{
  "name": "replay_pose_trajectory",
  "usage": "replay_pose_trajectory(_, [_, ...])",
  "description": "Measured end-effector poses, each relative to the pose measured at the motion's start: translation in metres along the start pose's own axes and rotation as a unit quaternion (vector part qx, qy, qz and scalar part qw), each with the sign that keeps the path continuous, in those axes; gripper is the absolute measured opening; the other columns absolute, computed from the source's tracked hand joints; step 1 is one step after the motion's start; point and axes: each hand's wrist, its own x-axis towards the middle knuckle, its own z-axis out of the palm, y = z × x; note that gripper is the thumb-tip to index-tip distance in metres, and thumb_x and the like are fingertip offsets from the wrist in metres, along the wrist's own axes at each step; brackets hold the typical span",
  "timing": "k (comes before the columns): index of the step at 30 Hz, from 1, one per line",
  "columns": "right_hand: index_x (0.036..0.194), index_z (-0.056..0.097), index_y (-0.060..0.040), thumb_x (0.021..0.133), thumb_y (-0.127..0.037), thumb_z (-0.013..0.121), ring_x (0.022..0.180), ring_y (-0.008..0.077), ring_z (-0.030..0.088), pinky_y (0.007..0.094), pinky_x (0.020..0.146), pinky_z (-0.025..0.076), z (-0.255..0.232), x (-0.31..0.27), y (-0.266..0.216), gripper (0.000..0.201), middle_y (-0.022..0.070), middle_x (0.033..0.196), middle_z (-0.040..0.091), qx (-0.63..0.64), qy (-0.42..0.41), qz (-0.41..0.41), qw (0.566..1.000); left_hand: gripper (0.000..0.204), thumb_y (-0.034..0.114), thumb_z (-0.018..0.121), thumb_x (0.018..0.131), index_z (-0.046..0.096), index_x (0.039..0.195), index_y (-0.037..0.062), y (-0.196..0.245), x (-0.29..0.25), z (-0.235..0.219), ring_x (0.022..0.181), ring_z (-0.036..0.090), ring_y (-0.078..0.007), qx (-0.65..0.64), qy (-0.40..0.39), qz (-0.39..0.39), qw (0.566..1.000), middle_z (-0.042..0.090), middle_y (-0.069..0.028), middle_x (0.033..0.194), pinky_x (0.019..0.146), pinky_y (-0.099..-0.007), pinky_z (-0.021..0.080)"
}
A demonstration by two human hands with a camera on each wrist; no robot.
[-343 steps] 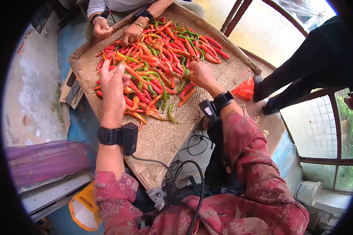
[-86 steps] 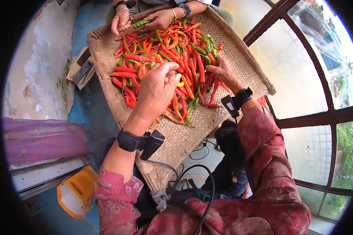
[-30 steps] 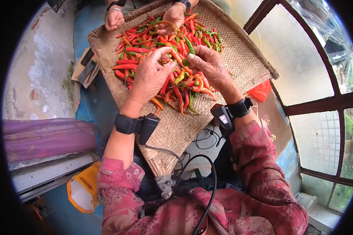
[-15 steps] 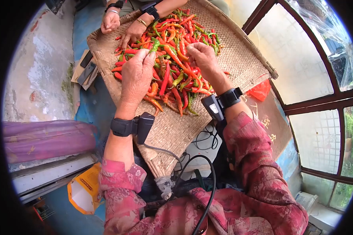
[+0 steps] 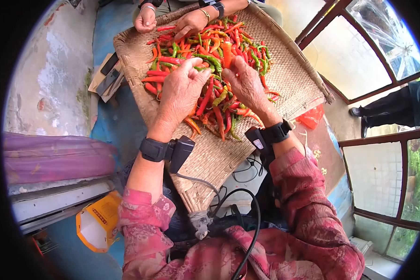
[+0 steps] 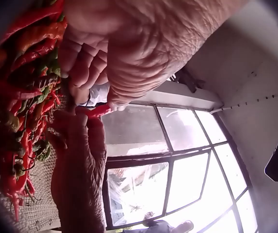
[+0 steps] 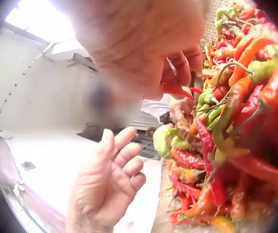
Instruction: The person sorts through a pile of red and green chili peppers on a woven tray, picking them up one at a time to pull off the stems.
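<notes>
Two hands meet over the pile now. Half a second ago your left hand [image 5: 179, 95] and your right hand [image 5: 245, 84] were a little apart above the chili peppers [image 5: 210, 60]; now they have come close together in the middle of the woven tray [image 5: 289, 74].

Your right hand pinches a small red chili [image 7: 175, 90] between thumb and fingertips. You can see it best from the right wrist. From the left wrist the same red chili [image 6: 97, 110] pokes out between your two hands.

Your left hand has its fingers bent. They sit right by that chili, but I cannot tell if they grip it or only touch it.

So it looks like you have picked one pepper out and are working on it with both hands, maybe at its stem.

The rest of the red, orange and green peppers lie in a heap on the tray, just under your hands.

Across the tray, another person's hands [image 5: 191, 23] rest on the far side of the heap.
</notes>
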Motion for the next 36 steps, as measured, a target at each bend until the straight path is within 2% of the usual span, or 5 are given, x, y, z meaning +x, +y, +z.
replay_pose_trajectory(2, [0.097,0.049,-0.0023,0.089,-0.017,0.055,0.07,0.0287,0.057,0.0365,0.063,0.045,-0.001,-0.015,-0.01,0.018,0.0133,0.077,0.054,-0.01,-0.037,-0.052,0.998,0.028,0.024,0.06,0.087,0.058,0.095,-0.0023,0.006,-0.002,0.006,0.06,0.051,-0.0056,-0.106,-0.055,-0.023,0.993,0.056,-0.001,0.064,0.056,-0.024,0.043])
replay_pose_trajectory(9, [0.084,0.05,-0.0021,0.088,-0.019,0.053,0.066,0.0399,0.056,0.0467,0.057,0.042,-0.012,-0.021,-0.01,0.018,0.02,0.065,0.053,-0.033,-0.141,-0.06,0.988,0.023,0.029,0.054,0.091,0.059,0.092,0.0064,0.001,0.001,0.019,0.053,0.037,0.0,-0.234,0.036,-0.128,0.963,0.044,0.0071,0.064,0.046,-0.0153,0.032])
replay_pose_trajectory(16, [0.084,0.055,-0.0004,0.081,-0.026,0.061,0.083,0.0364,0.06,0.0442,0.07,0.047,0.0,0.009,0.041,0.027,0.0201,0.087,0.061,-0.082,-0.011,0.059,0.995,0.019,0.024,0.054,0.091,0.056,0.097,0.0056,-0.003,0.009,-0.001,0.054,0.037,0.0004,-0.227,0.1,-0.075,0.966,0.045,0.005,0.066,0.046,-0.0148,0.031])
replay_pose_trajectory(25, [0.088,0.059,0.0024,0.074,-0.029,0.063,0.087,0.0372,0.06,0.0457,0.074,0.048,0.013,0.023,0.042,0.035,0.0232,0.095,0.058,-0.234,-0.099,0.145,0.956,0.036,0.018,0.054,0.09,0.046,0.119,-0.0024,0.001,0.004,-0.004,0.059,0.048,-0.0066,-0.194,0.077,-0.091,0.974,0.055,-0.0026,0.073,0.053,-0.0203,0.041])
replay_pose_trajectory(36, [0.087,0.049,0.0034,0.081,-0.019,0.053,0.063,0.0248,0.053,0.0361,0.06,0.043,-0.019,0.015,0.021,0.023,0.0139,0.065,0.053,0.076,0.116,0.087,0.986,0.024,0.014,0.055,0.088,0.057,0.105,-0.0022,0.001,0.0,0.012,0.055,0.045,-0.0035,-0.151,-0.032,-0.045,0.987,0.052,0.0024,0.063,0.051,-0.0217,0.04])
